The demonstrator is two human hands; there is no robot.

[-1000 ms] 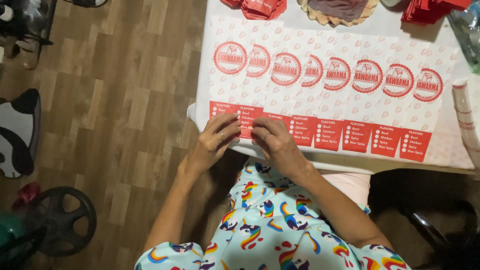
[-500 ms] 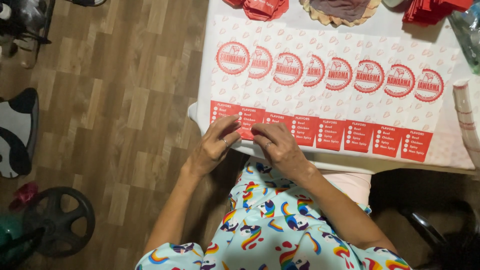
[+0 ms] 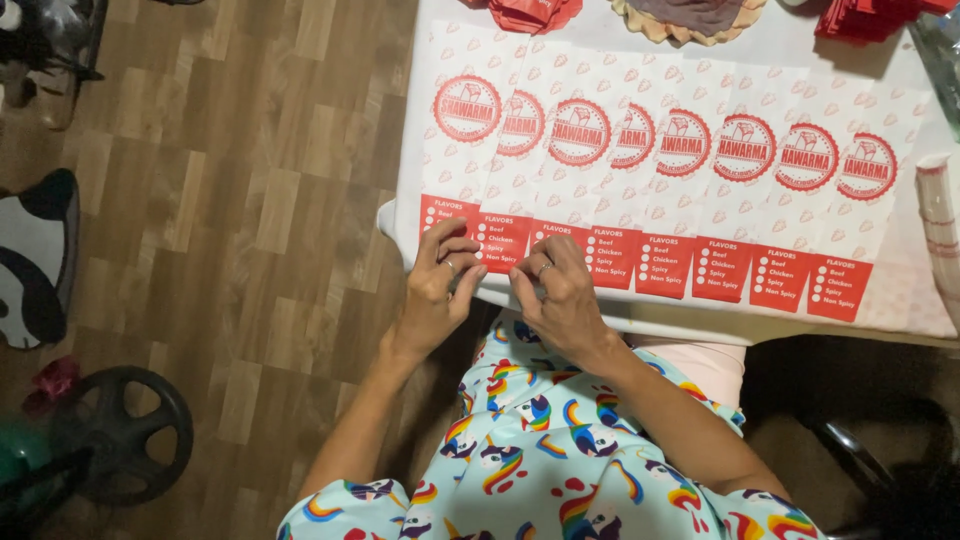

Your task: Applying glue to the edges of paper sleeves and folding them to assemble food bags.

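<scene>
The second paper sleeve (image 3: 505, 165) from the left, in an overlapping row along the near edge of the worktop (image 3: 700, 322), has both hands at its red lower edge. Since a second ago the fingers have bunched closer, pinching that edge. Left hand (image 3: 440, 290) and right hand (image 3: 560, 300) rest palm-down, thumbs tucked, each grip closed on the sleeve's edge.

Eight white paper wrappers with round red emblems (image 3: 640, 170) lie overlapped in a row across the upper middle of the frame. Two hands work at their lower left edge: left hand (image 3: 440, 290), right hand (image 3: 562, 295).
</scene>
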